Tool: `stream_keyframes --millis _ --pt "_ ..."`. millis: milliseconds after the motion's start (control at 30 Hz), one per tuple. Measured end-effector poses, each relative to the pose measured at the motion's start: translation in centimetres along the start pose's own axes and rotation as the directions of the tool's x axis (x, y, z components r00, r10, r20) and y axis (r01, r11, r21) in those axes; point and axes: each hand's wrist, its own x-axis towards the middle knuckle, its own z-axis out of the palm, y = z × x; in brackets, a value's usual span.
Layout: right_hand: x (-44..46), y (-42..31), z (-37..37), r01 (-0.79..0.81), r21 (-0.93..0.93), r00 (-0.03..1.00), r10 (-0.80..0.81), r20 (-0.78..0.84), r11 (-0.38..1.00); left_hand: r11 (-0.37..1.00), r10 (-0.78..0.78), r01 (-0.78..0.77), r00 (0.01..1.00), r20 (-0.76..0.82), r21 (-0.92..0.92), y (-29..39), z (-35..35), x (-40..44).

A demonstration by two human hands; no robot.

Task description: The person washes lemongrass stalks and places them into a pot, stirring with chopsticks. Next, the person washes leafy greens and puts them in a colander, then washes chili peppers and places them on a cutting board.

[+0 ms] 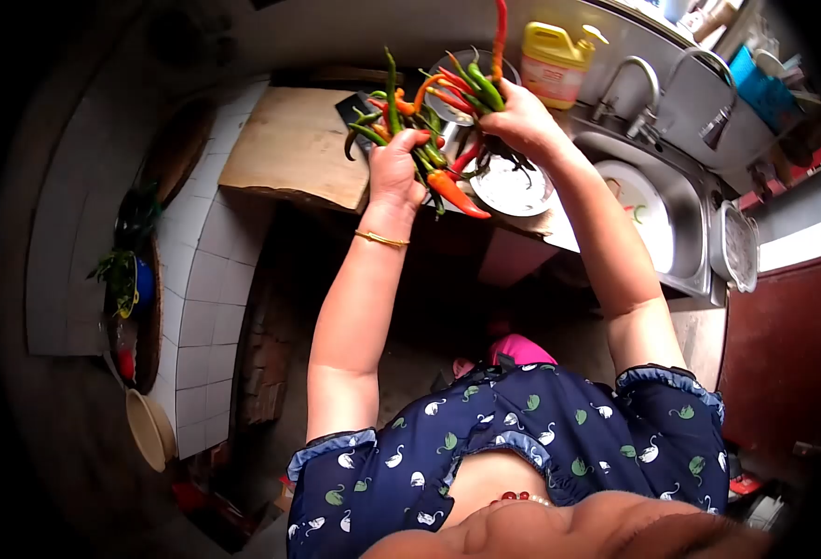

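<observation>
Both hands hold bunches of red, orange and green chili peppers above the counter. My left hand (397,172) is closed round one bunch (438,154), with peppers poking out on both sides of the fist. My right hand (519,124) grips another bunch (474,86), from which a long red pepper points up. Just below my right hand is a white bowl (513,191) with white contents. Behind the peppers a round metal pot (506,63) shows in part. A wooden board (284,149) lies left of my left hand.
A yellow pump jug (556,67) stands behind my right hand, beside two curved faucets (638,70). The metal sink (699,219) at right holds a white basin (654,200) with some pepper pieces. A clear container (738,244) sits at the sink's right edge.
</observation>
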Motion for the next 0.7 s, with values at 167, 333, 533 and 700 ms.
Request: stream_keyframes --millis 167,333,533,700 --pt "7.7 -4.4 8.2 0.116 -0.013 0.991 -0.114 0.071 0.993 0.995 0.074 -0.075 0.997 0.011 0.067 7.9 -5.8 4.1" --pt "17.9 -5.5 16.6 0.186 0.107 0.969 -0.200 0.146 0.977 0.979 0.156 -0.146 0.986 -0.065 0.145 14.7 -10.9 10.4" --pt "23.9 -7.7 26.1 0.068 0.271 0.964 -0.133 0.229 0.960 0.985 0.078 -0.054 0.987 -0.142 0.165 21.5 -18.5 15.8" --pt "26.9 -4.8 34.5 -0.154 0.523 0.968 0.023 0.248 0.838 0.941 -0.008 0.073 0.981 -0.193 0.329 24.1 -25.8 19.6"
